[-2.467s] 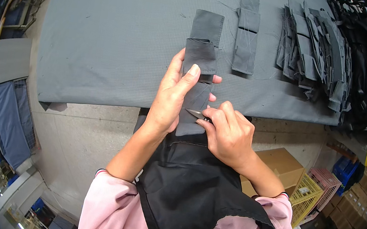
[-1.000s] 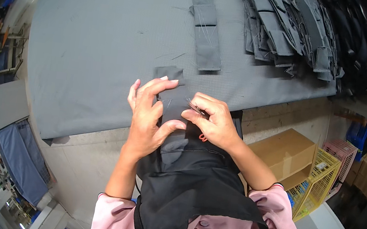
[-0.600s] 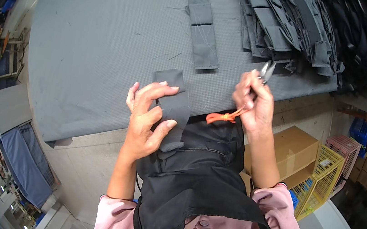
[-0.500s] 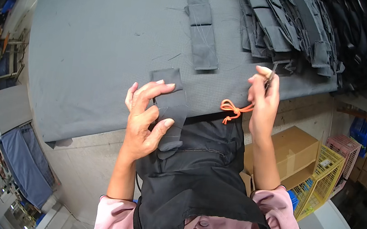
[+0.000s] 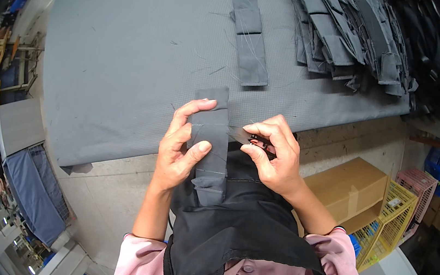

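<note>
My left hand grips a grey fabric strip by its left side, thumb and fingers on its upper face. The strip runs from the table's near edge down over my black apron, and its lower end is folded. At the strip's right edge is my right hand, closed around small dark thread snips. Their blades are blurred and point at that edge, beside loose threads. Farther off, a second grey strip with loose threads lies flat on the table.
A pile of similar grey strips covers the table's far right, with black straps beyond it. The grey-covered table has thread scraps on it. Below its right side stand a cardboard box and a yellow crate.
My right hand has come down and left from near the pile, bringing the snips to the strip's edge. The held strip has shifted slightly right. The orange cord bow is out of sight.
</note>
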`<move>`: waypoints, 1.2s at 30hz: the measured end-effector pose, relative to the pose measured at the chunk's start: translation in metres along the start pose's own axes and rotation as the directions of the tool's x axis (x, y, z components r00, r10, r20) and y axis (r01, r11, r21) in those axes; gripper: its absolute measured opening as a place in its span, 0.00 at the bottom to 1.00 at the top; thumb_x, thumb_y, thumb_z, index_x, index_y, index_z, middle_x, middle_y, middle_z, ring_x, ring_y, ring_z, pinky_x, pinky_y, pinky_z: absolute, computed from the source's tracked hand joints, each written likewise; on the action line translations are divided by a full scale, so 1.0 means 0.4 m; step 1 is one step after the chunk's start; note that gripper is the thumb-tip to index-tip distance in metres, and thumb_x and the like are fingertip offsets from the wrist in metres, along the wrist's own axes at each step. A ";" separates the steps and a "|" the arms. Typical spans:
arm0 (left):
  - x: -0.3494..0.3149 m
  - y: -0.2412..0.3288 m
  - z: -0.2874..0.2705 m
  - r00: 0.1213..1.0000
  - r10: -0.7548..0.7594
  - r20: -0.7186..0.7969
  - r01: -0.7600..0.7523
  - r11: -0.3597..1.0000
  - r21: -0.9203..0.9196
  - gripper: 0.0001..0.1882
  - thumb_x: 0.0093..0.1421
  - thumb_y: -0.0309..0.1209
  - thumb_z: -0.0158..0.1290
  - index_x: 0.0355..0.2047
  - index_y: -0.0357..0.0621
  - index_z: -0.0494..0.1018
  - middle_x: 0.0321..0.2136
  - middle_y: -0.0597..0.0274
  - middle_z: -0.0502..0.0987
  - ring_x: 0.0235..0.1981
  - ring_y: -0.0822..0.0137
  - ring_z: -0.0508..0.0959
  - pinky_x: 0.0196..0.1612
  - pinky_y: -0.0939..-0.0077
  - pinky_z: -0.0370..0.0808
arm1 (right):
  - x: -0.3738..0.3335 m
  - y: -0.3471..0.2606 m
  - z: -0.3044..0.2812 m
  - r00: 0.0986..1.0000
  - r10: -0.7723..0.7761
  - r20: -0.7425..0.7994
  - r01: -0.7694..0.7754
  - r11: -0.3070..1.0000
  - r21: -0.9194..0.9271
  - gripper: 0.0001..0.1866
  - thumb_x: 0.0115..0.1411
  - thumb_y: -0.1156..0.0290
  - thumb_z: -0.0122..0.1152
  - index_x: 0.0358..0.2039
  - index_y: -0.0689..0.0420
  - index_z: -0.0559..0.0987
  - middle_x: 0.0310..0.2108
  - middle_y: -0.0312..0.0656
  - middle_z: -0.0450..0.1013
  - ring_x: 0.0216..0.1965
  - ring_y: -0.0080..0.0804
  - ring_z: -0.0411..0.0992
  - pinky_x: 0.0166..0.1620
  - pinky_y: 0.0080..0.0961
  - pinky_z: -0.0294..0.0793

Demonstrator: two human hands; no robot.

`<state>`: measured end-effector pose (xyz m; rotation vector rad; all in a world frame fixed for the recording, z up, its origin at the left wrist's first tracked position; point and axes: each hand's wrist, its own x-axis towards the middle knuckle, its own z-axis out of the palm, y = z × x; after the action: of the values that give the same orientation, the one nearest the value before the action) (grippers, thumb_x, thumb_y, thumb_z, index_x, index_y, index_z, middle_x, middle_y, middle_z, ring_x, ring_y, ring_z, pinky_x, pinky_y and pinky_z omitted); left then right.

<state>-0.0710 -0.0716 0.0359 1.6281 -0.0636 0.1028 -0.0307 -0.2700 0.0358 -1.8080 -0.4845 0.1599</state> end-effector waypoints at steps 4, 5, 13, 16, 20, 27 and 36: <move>0.000 -0.005 -0.009 0.999 0.049 0.007 -0.050 0.998 0.027 0.17 0.53 0.33 0.56 0.19 0.37 0.61 0.52 0.42 0.66 0.56 0.50 0.62 0.58 0.55 0.55 | 0.002 -0.010 0.009 0.999 -0.026 -0.024 0.026 1.000 0.000 0.13 0.50 0.78 0.64 0.38 0.64 0.75 0.33 0.40 0.66 0.27 0.21 0.68 0.30 0.15 0.72; 0.000 -0.003 -0.010 0.997 0.071 0.024 -0.072 0.995 0.070 0.18 0.53 0.34 0.56 0.18 0.37 0.60 0.52 0.43 0.67 0.56 0.50 0.63 0.58 0.55 0.55 | 0.003 -0.010 0.014 0.997 -0.034 -0.069 0.035 0.999 0.004 0.13 0.49 0.77 0.65 0.36 0.62 0.75 0.30 0.40 0.68 0.24 0.24 0.69 0.27 0.18 0.71; -0.008 -0.009 -0.026 0.994 0.102 0.048 -0.109 0.977 0.181 0.18 0.52 0.34 0.56 0.17 0.38 0.61 0.50 0.44 0.69 0.55 0.49 0.64 0.58 0.54 0.55 | 0.001 -0.015 0.006 0.996 -0.021 -0.090 0.022 1.000 0.001 0.09 0.49 0.79 0.63 0.33 0.61 0.75 0.27 0.40 0.68 0.23 0.26 0.71 0.27 0.20 0.72; -0.015 -0.005 -0.024 0.997 0.075 0.017 -0.076 0.994 0.077 0.13 0.53 0.33 0.56 0.21 0.35 0.69 0.52 0.44 0.68 0.55 0.52 0.65 0.57 0.58 0.57 | -0.007 -0.015 -0.002 0.981 0.192 0.005 -0.185 0.941 0.283 0.09 0.51 0.80 0.61 0.34 0.63 0.74 0.30 0.39 0.67 0.29 0.24 0.72 0.33 0.19 0.72; -0.022 -0.008 -0.020 0.999 -0.048 -0.021 0.046 0.997 -0.062 0.13 0.54 0.32 0.56 0.33 0.32 0.75 0.54 0.45 0.66 0.55 0.57 0.65 0.56 0.64 0.60 | 0.006 -0.019 0.015 0.972 0.206 0.109 -0.233 0.883 0.407 0.10 0.53 0.80 0.60 0.36 0.64 0.73 0.33 0.37 0.65 0.34 0.23 0.71 0.40 0.19 0.71; -0.031 -0.019 -0.015 0.992 -0.115 -0.057 0.102 0.976 -0.193 0.16 0.53 0.33 0.58 0.38 0.33 0.76 0.55 0.44 0.65 0.56 0.58 0.65 0.56 0.65 0.61 | 0.020 -0.035 0.014 0.979 0.171 0.114 -0.202 0.905 0.375 0.10 0.52 0.79 0.61 0.36 0.64 0.74 0.32 0.37 0.65 0.33 0.23 0.71 0.38 0.19 0.71; -0.030 -0.013 0.009 0.970 -0.237 -0.053 0.199 0.902 -0.384 0.18 0.53 0.34 0.59 0.41 0.35 0.75 0.56 0.42 0.63 0.55 0.60 0.66 0.55 0.67 0.63 | 0.007 -0.016 0.022 0.983 0.173 0.057 -0.180 0.890 0.419 0.10 0.52 0.78 0.62 0.36 0.64 0.75 0.31 0.36 0.65 0.32 0.22 0.70 0.35 0.16 0.71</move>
<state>-0.0821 -0.0752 0.0292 1.2331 0.1679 -0.0031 -0.0326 -0.2596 0.0399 -1.4196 -0.2687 0.3791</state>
